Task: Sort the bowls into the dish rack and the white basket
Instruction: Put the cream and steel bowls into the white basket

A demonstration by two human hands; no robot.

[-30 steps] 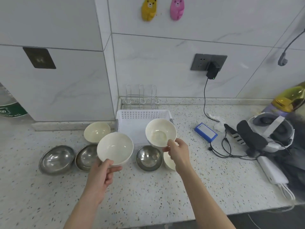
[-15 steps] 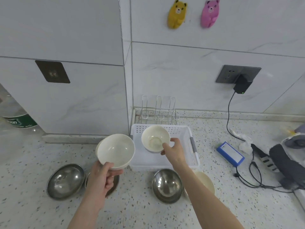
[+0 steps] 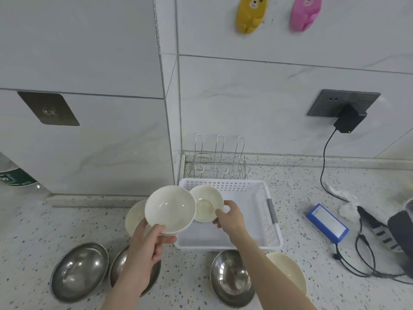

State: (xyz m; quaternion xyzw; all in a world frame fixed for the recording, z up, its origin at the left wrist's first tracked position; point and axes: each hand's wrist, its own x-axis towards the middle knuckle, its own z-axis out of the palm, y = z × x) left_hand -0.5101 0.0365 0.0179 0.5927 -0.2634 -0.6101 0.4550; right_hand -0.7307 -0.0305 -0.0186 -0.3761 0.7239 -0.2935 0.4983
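My left hand (image 3: 145, 245) grips a large white bowl (image 3: 170, 209) by its near rim, held above the counter at the left edge of the white basket (image 3: 269, 220). My right hand (image 3: 230, 220) pinches a smaller white bowl (image 3: 206, 203) by its rim, low over the basket's left half. The wire dish rack (image 3: 220, 163) stands bare behind the basket. Another white bowl (image 3: 135, 218) sits behind my left hand, and one more (image 3: 290, 271) lies under my right forearm. Three steel bowls (image 3: 79, 271) (image 3: 118, 267) (image 3: 232, 278) rest along the front.
A blue box (image 3: 327, 222), black cables (image 3: 366, 249) and dark devices (image 3: 400, 233) crowd the right side of the counter. A charger (image 3: 348, 118) is plugged into the wall socket. The tiled wall corner juts out at left, beside a bottle (image 3: 13, 175).
Both hands moved forward with their bowls. The right hand's small bowl has come down into the basket's left half, and the left hand's large bowl has drawn up beside it.
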